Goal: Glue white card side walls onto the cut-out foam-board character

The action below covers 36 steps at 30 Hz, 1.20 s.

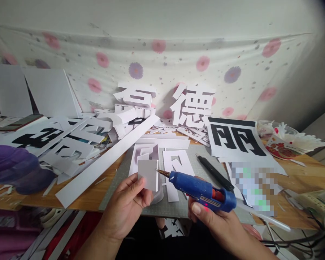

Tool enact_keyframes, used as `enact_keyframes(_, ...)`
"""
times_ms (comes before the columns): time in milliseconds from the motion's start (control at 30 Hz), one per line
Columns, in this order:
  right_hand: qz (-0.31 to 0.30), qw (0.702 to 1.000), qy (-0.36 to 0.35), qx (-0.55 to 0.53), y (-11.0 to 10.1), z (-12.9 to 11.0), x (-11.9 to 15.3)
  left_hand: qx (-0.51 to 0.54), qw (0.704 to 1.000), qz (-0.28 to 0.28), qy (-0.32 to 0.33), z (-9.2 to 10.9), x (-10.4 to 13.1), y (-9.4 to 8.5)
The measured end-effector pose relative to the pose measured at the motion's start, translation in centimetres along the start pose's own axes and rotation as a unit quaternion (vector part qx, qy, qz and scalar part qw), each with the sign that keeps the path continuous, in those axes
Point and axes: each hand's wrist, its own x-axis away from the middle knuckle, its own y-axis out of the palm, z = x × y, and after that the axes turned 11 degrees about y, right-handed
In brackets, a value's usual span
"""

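My left hand (pixel 135 196) pinches a small white foam-board piece (pixel 148 175) between thumb and fingers, held up over the desk's front edge. In my right hand (pixel 209 216) is a blue hot glue gun (pixel 199 187), with a small red light lit on its body. Its metal nozzle points left and meets, or nearly meets, the right edge of the piece. Just behind the piece, a partly built white character (pixel 134 153) with raised walls lies on the grey cutting mat (pixel 113 184). A flat white cut-out (pixel 182 159) is beside it.
A black cutter knife (pixel 213 171) lies right of the mat, near a sheet with a black printed character (pixel 235 139). A long white strip (pixel 105 162) slants across the left. Finished white characters (pixel 193 104) stand at the back. Cables (pixel 300 240) hang at the lower right.
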Motion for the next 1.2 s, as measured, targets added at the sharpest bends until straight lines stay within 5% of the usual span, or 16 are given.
enact_keyframes(333,-0.001,0.999,0.026,-0.02,0.4,1.3,0.9,-0.002,1.0,-0.014,0.006,0.2,0.1,-0.1)
enact_keyframes(1200,-0.013,0.999,0.019,0.038,0.0,0.1,1.6,-0.016,0.999,0.0,0.045,0.9,0.3,0.7)
